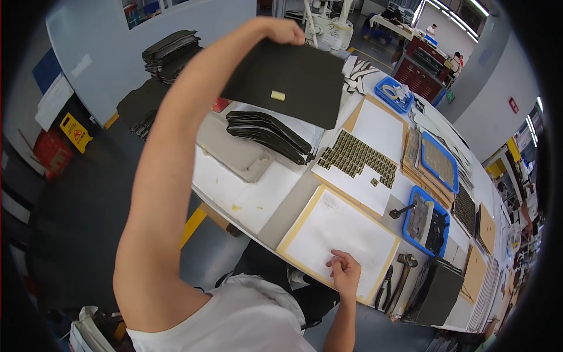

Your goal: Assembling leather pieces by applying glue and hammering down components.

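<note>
My left hand (285, 31) reaches far across the table, its fingers closed on the upper edge of a black sheet (305, 76). A small pale yellow piece (278, 95) shows on the sheet's face. Below the sheet lies a stack of black sheets (264, 135) with curled edges. My right hand (344, 271) hovers over or rests on the near edge of a white board with a tan border (346, 229); its index finger is extended, and nothing shows in it. Beyond that board, rows of small dark pieces (358, 157) cover part of a white sheet.
Right of the board lie pliers (384, 288), a hammer (404, 264) and a stack of black sheets (434, 290). A blue tray (417, 190) holds grey and black pieces. More blue trays stand farther back. Black stacks (170, 53) rise at the far left.
</note>
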A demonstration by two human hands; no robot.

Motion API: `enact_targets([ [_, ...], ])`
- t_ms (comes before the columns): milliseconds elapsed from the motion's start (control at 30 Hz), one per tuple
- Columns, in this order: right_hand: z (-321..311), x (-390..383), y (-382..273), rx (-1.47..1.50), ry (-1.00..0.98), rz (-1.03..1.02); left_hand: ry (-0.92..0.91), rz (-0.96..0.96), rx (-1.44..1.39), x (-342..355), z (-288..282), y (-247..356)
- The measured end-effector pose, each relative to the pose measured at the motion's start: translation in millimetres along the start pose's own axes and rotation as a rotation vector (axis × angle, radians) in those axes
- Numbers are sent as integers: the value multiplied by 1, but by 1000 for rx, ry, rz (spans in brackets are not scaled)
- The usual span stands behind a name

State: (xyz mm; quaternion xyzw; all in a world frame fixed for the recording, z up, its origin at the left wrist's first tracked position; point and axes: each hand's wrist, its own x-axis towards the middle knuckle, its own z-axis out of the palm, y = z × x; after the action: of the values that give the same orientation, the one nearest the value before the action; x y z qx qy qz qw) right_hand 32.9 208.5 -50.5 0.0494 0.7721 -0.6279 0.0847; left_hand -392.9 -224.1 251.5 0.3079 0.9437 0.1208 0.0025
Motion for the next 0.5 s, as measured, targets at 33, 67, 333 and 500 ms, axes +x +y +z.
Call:
enact_targets([
  [33,1,-2,2,-17,31,0,10,-122,-41,9,24,-2],
  [67,0,-4,6,-17,52,5,16,-234,-85,18,50,5],
  [333,0,-19,21,-40,182,-164,359,341,11,13,192,230],
  [500,-23,-37,-18,-273,212,-336,0,603,-380,-60,336,319],
])
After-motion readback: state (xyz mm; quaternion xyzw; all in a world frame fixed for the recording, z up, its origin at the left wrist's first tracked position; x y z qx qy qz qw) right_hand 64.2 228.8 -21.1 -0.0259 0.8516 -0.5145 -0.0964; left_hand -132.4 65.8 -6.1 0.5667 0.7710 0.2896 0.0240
